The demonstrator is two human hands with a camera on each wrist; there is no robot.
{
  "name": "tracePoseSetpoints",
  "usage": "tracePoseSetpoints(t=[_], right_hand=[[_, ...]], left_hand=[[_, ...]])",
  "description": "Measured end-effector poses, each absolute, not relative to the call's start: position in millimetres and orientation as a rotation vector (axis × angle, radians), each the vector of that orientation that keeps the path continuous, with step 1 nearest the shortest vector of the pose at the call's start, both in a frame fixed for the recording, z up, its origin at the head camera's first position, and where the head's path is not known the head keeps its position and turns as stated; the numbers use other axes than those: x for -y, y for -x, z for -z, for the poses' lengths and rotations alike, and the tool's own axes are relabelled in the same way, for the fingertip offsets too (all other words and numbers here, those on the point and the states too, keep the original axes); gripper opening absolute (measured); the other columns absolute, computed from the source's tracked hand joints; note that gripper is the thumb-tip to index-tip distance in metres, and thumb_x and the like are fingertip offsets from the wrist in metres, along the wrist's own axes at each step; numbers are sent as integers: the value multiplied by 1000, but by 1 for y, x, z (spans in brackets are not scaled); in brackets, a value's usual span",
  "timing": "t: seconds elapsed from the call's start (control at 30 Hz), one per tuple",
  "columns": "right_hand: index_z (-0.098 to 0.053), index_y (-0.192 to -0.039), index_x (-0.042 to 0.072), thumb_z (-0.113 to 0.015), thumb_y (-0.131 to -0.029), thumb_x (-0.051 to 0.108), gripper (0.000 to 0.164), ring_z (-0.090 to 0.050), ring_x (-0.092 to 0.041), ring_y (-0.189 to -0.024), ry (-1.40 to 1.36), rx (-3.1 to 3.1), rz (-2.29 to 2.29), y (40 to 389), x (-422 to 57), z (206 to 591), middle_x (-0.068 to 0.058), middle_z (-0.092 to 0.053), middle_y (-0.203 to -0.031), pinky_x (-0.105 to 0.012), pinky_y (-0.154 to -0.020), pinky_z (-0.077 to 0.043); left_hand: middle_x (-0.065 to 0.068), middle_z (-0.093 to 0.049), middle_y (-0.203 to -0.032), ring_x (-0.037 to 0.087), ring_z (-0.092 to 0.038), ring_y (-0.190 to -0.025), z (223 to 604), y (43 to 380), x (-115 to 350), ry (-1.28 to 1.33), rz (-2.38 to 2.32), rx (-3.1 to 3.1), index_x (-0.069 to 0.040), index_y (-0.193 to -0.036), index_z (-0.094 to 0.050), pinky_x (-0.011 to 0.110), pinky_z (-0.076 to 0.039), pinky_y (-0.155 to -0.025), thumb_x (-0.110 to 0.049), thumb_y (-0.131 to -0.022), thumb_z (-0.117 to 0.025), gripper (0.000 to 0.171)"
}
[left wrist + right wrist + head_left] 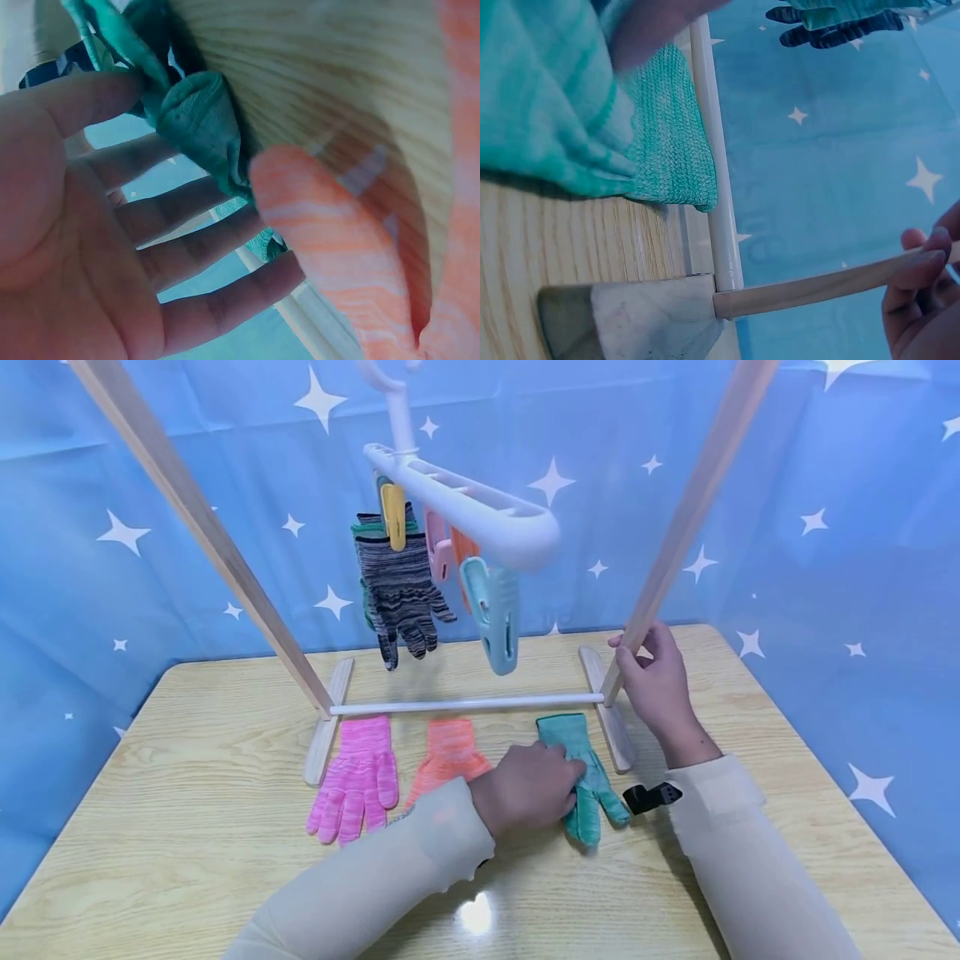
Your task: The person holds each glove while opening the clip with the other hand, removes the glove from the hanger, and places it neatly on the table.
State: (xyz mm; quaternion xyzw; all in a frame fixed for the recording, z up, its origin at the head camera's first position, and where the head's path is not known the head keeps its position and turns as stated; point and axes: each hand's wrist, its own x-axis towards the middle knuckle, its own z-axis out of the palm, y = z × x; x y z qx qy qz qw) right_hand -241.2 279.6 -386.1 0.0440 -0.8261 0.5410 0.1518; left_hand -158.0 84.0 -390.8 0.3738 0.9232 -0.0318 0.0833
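Note:
My left hand (534, 781) reaches over a green knit glove (588, 814) lying on the table. In the left wrist view, its thumb and index finger pinch a bunched part of the green glove (202, 124), while the other fingers extend fairly straight. My right hand (660, 681) holds the lower part of the rack's right wooden post (675, 527), fingers and thumb about it. An orange glove (450, 747) lies beside the left forearm, partly covered by it. Farther left, a pink glove (356, 777) lies flat.
Above the table hangs a white hanger (465, 502) with several coloured clips, a light blue clip (491, 614) nearest. A yellow clip (393, 518) holds dark striped gloves (405, 585). A white rod (465, 703) joins the rack's wooden feet. Behind is a blue star-patterned cloth (600, 468).

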Motion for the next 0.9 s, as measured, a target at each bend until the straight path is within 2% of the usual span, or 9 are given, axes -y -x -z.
tracePoseSetpoints(t=[0.17, 0.33, 0.43, 0.5, 0.67, 0.9], right_hand=[[-45, -133, 16, -46, -104, 24, 30, -66, -25, -91, -119, 2370, -1546, 241, -279, 387, -2, -59, -121, -27, -62, -50], [-45, -133, 16, -46, -104, 26, 31, -67, -21, -90, -117, 2379, -1543, 243, -279, 387, 0, -59, -121, -27, -60, -49], [-44, -134, 16, -46, -104, 27, 32, -66, -20, -92, -116, 2386, -1542, 243, -279, 387, -1, -59, -122, -28, -60, -50], [-44, -135, 17, -45, -104, 27, 33, -66, -20, -97, -111, 2394, -1535, 243, -279, 388, -2, -59, -124, -27, -65, -52], [-43, -137, 17, -44, -104, 27, 35, -65, -23, -105, -96, 2405, -1534, 243, -280, 388, -4, -59, -126, -30, -71, -54], [-45, -133, 17, -45, -103, 25, 31, -66, -21, -91, -124, 2377, -1548, 243, -279, 388, -1, -58, -122, -30, -61, -51]], left_hand=[[-1, -65, -124, 18, -66, -105, 391, 162, -88, -1063, 86, -2721, -36, -140, -56, 37, -59, -70, -29, -104, -49, 38], [-3, -62, -132, 20, -62, -108, 391, 167, -90, -1011, 128, -2673, -37, -140, -56, 40, -58, -76, -31, -105, -41, 39], [-3, -65, -124, 19, -62, -103, 392, 170, -90, -1047, 116, -2685, -32, -131, -63, 39, -57, -72, -37, -106, -39, 35], [-2, -67, -116, 17, -62, -99, 392, 171, -89, -1086, 122, -2702, -30, -125, -66, 38, -56, -71, -39, -107, -39, 34], [-2, -66, -108, 17, -60, -89, 392, 170, -90, -1099, 122, -2729, -28, -119, -69, 36, -55, -69, -34, -105, -47, 26], [-2, -66, -106, 17, -60, -88, 394, 172, -93, -1079, 134, -2766, -30, -115, -70, 35, -54, -68, -28, -104, -48, 25]])
